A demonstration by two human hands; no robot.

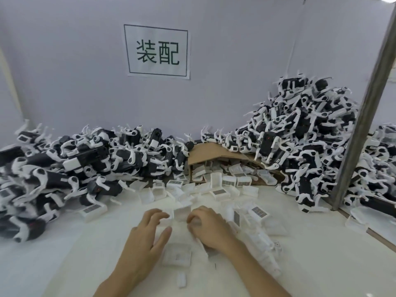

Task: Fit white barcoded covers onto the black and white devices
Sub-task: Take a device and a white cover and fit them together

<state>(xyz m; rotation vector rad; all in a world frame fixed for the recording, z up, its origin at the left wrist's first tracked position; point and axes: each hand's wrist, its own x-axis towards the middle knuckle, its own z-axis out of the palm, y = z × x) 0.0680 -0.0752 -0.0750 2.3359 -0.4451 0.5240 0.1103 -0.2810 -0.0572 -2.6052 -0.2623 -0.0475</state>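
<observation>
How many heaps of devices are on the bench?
2: a left heap and a taller right heap that runs on behind the metal post; more may sit out of frame.

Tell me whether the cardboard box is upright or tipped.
Tipped: the cardboard box lies on its side, covers spilling from its mouth.

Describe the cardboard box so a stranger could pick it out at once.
Find the two-character white sign on the back wall. Below it and a little right, between the left heap of devices and the taller right heap, lies the cardboard box. It is the only brown thing there, with white covers spilling from its open front.
</observation>
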